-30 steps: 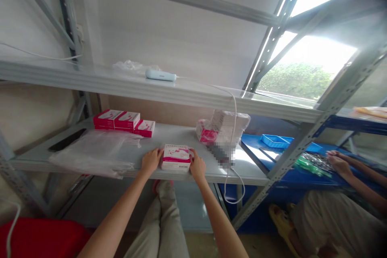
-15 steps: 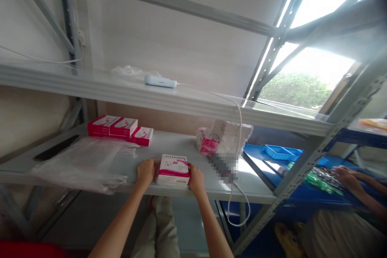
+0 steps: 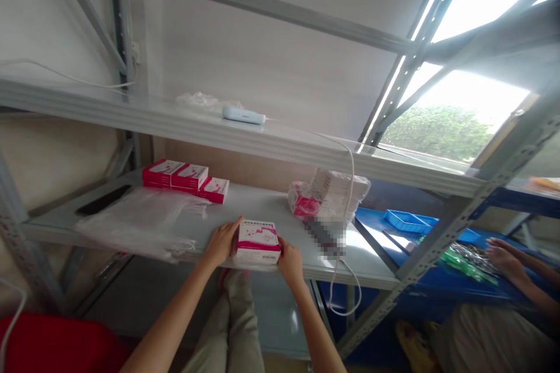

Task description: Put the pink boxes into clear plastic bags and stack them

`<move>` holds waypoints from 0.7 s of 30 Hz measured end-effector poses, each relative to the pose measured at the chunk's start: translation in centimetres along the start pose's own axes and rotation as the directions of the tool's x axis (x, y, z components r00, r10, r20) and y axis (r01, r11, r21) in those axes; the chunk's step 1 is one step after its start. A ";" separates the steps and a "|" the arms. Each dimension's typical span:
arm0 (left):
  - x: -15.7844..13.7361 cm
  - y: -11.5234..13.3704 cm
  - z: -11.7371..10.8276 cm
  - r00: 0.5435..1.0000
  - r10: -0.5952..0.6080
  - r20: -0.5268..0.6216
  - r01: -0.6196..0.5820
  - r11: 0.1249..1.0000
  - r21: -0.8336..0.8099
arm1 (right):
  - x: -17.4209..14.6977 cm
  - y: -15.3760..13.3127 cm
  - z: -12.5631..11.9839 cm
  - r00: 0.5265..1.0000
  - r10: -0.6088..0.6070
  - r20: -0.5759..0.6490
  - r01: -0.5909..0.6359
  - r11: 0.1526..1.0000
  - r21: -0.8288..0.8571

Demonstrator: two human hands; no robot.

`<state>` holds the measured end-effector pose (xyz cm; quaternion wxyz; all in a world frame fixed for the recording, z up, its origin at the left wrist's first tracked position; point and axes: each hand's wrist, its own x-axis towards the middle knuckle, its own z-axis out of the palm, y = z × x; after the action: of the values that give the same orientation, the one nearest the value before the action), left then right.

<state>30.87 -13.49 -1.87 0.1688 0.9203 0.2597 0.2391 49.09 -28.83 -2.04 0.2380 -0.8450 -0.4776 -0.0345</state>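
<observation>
A pink-and-white carton pack (image 3: 258, 239) sits at the front edge of the grey shelf, and thin clear film seems to show along its lower edge. My left hand (image 3: 222, 243) grips its left side, with a fingertip up by the top left corner. On the opposite side, my right hand (image 3: 290, 260) presses with its fingers closed against the pack. Whether the pack is one carton or several stacked is hard to tell. Left of my hands lies a loose pile of clear plastic bags (image 3: 144, 218).
Stacked pink cartons (image 3: 184, 178) stand at the back left, near a dark flat object (image 3: 102, 200). Film-wrapped cartons (image 3: 336, 192) are at right with a hanging white cable (image 3: 351, 169). A pale blue handheld device (image 3: 244, 115) lies above. Another person's hands (image 3: 507, 259) are far right.
My left fingers have moved up toward the pack's top left corner. The pack stays between both hands, slightly nearer the shelf's front edge. The whole view has shifted a little.
</observation>
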 end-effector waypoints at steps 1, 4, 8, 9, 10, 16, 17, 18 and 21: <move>0.2 -0.2 0.1 1.000 -0.011 0.019 0.011 1.000 0.004 | 0.0 -0.2 0.0 1.000 -0.001 0.008 0.001 0.999 -0.034; 1.0 -0.9 0.6 0.999 -0.030 0.017 0.029 0.999 0.024 | 0.0 -0.8 -0.1 0.999 0.015 0.034 -0.011 0.993 -0.116; 2.4 -1.6 1.6 0.998 -0.065 0.013 0.064 0.995 0.073 | 0.9 -1.2 0.1 0.999 0.019 0.047 -0.011 0.984 -0.180; 2.9 -1.8 1.8 0.998 -0.066 0.014 0.064 0.993 0.097 | 1.3 -1.3 0.2 0.999 0.015 0.048 -0.006 0.982 -0.189; 3.4 -2.0 1.9 0.998 -0.068 0.019 0.065 0.990 0.124 | 1.7 -1.3 0.4 0.999 0.014 0.048 -0.004 0.980 -0.197; 5.6 -3.1 2.8 0.995 -0.103 0.001 0.101 0.978 0.182 | 4.5 -0.6 1.9 1.000 0.017 -0.026 -0.020 0.993 -0.118; 5.7 -3.4 3.0 0.995 -0.094 -0.022 0.097 0.981 0.166 | 4.7 -0.3 2.2 0.999 0.017 -0.046 -0.021 0.996 -0.082; 5.7 -3.6 3.2 0.995 -0.088 -0.048 0.094 0.985 0.144 | 4.7 -0.1 2.4 0.998 0.020 -0.064 -0.022 0.999 -0.042; 5.6 -4.5 3.5 0.982 -0.123 -0.147 0.126 0.992 0.013 | 4.3 0.4 2.6 0.984 0.010 -0.176 0.005 0.997 0.080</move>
<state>35.15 -7.40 -4.77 0.1536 0.8841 0.3311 0.2917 51.30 -24.46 -3.19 0.3131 -0.8290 -0.4546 -0.0896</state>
